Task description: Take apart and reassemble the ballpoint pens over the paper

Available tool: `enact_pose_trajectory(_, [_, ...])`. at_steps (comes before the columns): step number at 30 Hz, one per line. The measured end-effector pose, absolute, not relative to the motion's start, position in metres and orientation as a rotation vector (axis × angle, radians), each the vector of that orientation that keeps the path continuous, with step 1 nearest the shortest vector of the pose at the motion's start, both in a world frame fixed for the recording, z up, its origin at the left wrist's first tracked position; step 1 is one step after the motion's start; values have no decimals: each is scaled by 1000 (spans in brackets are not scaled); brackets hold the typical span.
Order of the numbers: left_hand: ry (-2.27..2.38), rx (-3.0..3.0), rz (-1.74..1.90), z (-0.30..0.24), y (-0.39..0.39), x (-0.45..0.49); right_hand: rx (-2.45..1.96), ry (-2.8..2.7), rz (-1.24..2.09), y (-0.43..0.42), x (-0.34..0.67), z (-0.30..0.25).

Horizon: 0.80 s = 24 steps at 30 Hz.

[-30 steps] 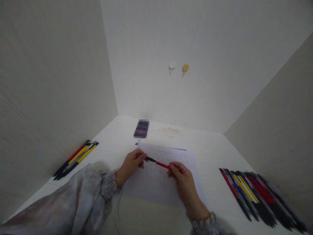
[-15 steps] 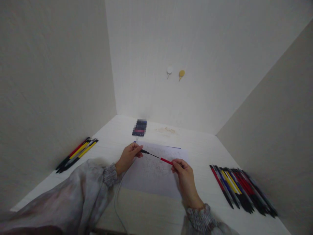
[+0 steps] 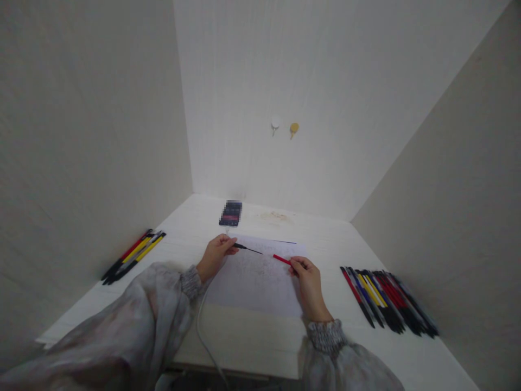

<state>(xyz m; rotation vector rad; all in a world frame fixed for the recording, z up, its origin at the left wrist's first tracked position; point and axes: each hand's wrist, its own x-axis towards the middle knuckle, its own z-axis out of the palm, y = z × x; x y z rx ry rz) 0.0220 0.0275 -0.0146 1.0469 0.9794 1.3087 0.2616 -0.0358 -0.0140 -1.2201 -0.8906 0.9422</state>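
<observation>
My left hand (image 3: 215, 257) pinches the black front part of a pen (image 3: 240, 246), its fingers closed round it. A thin dark refill (image 3: 254, 251) sticks out of that part and points to the right. Between the thumb and fingers of my right hand (image 3: 310, 282) is a red pen barrel (image 3: 281, 259), its free end turned toward the refill's tip. A small gap separates the tip from the barrel. Both hands are over a sheet of paper (image 3: 252, 296) with faint writing, which lies on the white table (image 3: 252, 342).
Several pens (image 3: 134, 255) lie bunched by the left wall, and a larger row of pens (image 3: 386, 298) lies on the right. A phone (image 3: 230, 213) with a white cable (image 3: 199, 323) is at the back. Two hooks (image 3: 294, 127) are fixed to the back wall.
The refill's tip was at the end of the red barrel; now the two are apart, with my right hand drawn slightly to the right. The whole view has shifted a little.
</observation>
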Motion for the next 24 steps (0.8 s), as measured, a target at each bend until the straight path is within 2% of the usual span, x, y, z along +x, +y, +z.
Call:
enact_pose_trajectory(12, [1014,1184,1266,-14,28,26,-1455,-1333,479,-41,255,-5])
enact_pose_trajectory(24, [1028,1291,1226,-17,29,26,-1423,-1364,498,-44,258,-2])
